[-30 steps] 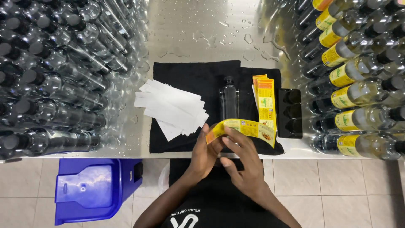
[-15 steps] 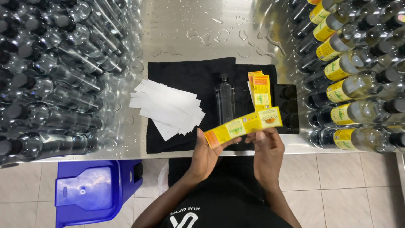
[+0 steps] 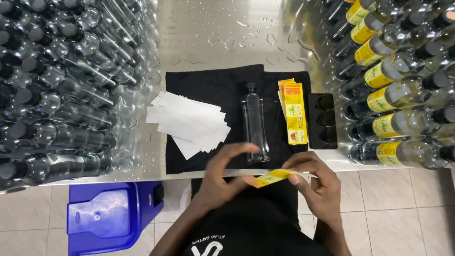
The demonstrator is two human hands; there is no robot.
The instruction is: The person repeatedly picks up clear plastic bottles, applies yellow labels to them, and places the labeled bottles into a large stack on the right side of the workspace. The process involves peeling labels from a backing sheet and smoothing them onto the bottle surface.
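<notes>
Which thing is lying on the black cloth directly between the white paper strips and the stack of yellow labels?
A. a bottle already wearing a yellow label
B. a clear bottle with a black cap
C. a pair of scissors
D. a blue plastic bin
B: on the black cloth a clear bottle with a black cap and no label lies between the white paper strips and the stack of yellow labels.

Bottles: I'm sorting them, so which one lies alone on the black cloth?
The clear unlabelled bottle mid-cloth, black cap pointing away; all others are stacked at the sides.
</notes>
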